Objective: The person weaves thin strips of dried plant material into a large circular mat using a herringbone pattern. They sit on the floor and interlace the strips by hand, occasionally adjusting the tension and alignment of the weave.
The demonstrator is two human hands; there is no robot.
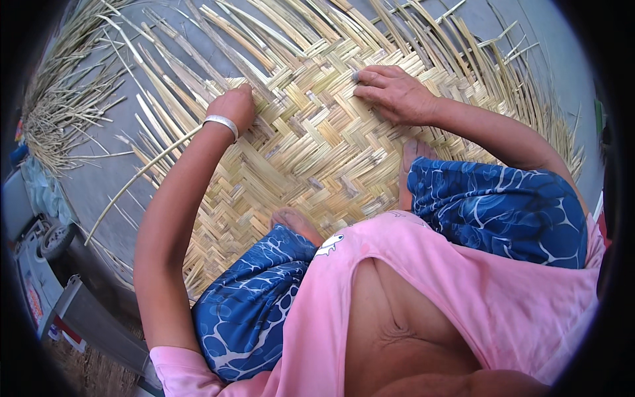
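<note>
1. Spread out flat around the middle of the dial and up toward twelve: a woven mat (317,155), pale straw and light brown, laid in a zigzag pattern over the grey floor (559,69).
2. Fanning outward from the weave, from ten round to two: unwoven strip ends (221,36), some crossing others.
3. Between ten and eleven, at the weave's edge: the left grip (231,106), curled like a fist, knuckles up, close beside the strips; fingertips hidden, so cannot tell about any pinching. Around the wrist: a silvery bracelet (222,124).
4. At one: the right grip (395,94), resting palm down on the weave, fingers close together and pointing toward nine; cannot tell about anything pinched beneath. On one fingertip: a small grey covering (356,77).
5. Running from the left wrist down toward nine: a long thin reed (145,173).
6. Between nine and ten, on the floor: a heap of loose straw (56,126).
7. Near nine: crumpled clear plastic (47,192) and a grey wheel (57,239).
8. Placed on the weave: bare feet (299,222), near the center and toward two.
</note>
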